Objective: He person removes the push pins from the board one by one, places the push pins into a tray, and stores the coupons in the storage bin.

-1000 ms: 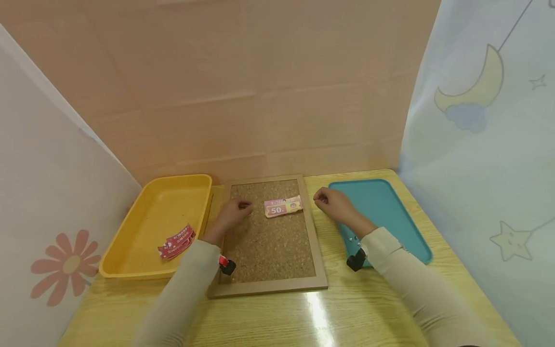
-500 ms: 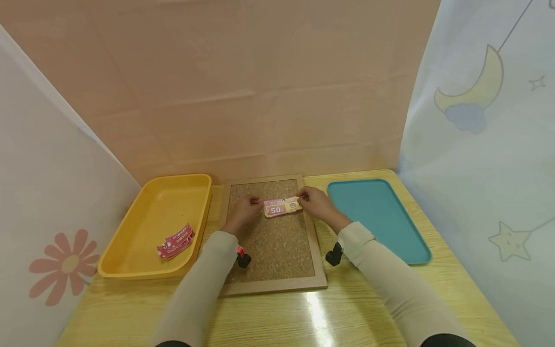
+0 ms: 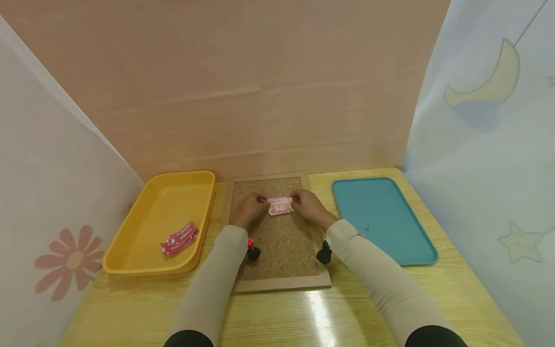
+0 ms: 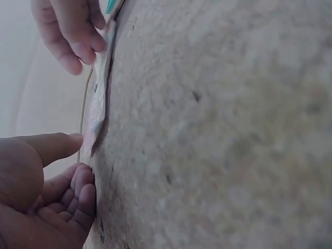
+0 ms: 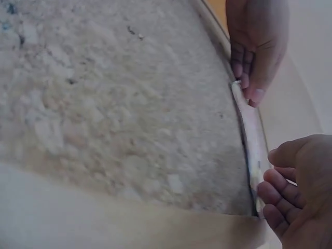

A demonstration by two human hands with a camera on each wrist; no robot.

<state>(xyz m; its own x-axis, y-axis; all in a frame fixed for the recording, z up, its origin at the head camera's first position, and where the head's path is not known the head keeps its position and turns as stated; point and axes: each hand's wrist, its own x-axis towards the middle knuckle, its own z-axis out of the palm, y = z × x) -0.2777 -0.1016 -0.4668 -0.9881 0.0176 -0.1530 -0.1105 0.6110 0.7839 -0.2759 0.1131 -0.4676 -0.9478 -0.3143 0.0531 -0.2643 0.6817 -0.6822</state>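
Note:
A pink and yellow paper coupon (image 3: 280, 206) printed with "50" lies against the upper part of a wood-framed cork board (image 3: 282, 250). A small pale dot shows at its top edge. My left hand (image 3: 251, 210) is at the coupon's left end, thumb and curled fingers about its edge. At the right end, my right hand (image 3: 310, 208) has its curled fingers and thumb on the paper, covering that end. The right wrist view shows the coupon (image 5: 251, 129) edge-on, slightly raised from the cork, between my left hand (image 5: 259, 46) and right hand (image 5: 301, 192).
To the left stands a yellow tray (image 3: 173, 271) with several red coupons (image 3: 179, 239). A teal tray (image 3: 381, 212) is at the right, with a small dark mark in it; my right sleeve hides its near left side. Behind the wooden table (image 3: 277, 318) hangs a tan sheet.
Both hands have moved inward to the coupon, the left rightward and the right leftward from beside the teal tray. The right hand has reached the coupon's right end. The head view has shifted slightly.

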